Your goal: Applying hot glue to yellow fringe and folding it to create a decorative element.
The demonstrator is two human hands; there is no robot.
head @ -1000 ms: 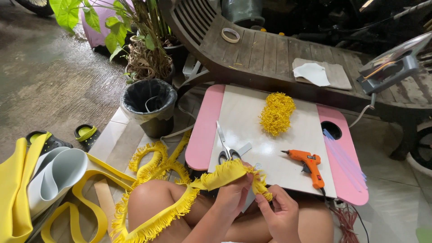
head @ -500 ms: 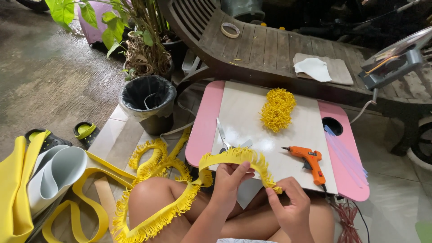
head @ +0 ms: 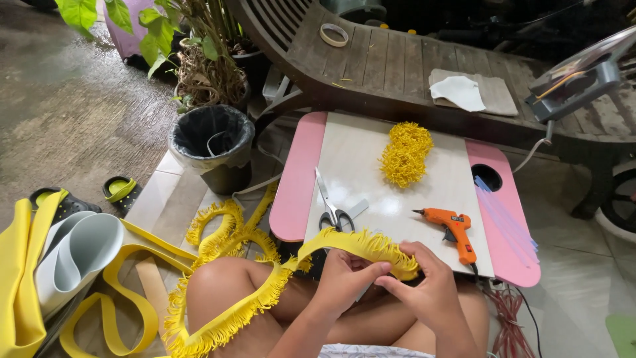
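A long yellow fringed strip (head: 262, 292) runs from the floor over my knee up to my hands at the near edge of a small pink and white lap table (head: 295, 179). My left hand (head: 344, 282) pinches the strip from below. My right hand (head: 424, 282) grips its end, where it curls into a roll. On the table lie scissors (head: 331, 205), an orange glue gun (head: 454, 229) and a pile of yellow fringed pieces (head: 405, 152).
A black bin (head: 212, 142) stands left of the table beside potted plants (head: 199, 59). Rolled grey and yellow sheets (head: 63, 258) and yellow strips lie at the left. Behind the table is a wooden lounger (head: 397, 59) with a tape roll (head: 333, 33) and white cloth (head: 460, 93).
Both hands have shifted along the strip and come closer together. The arc of fringe between them has lifted and now bends above the table's near edge.
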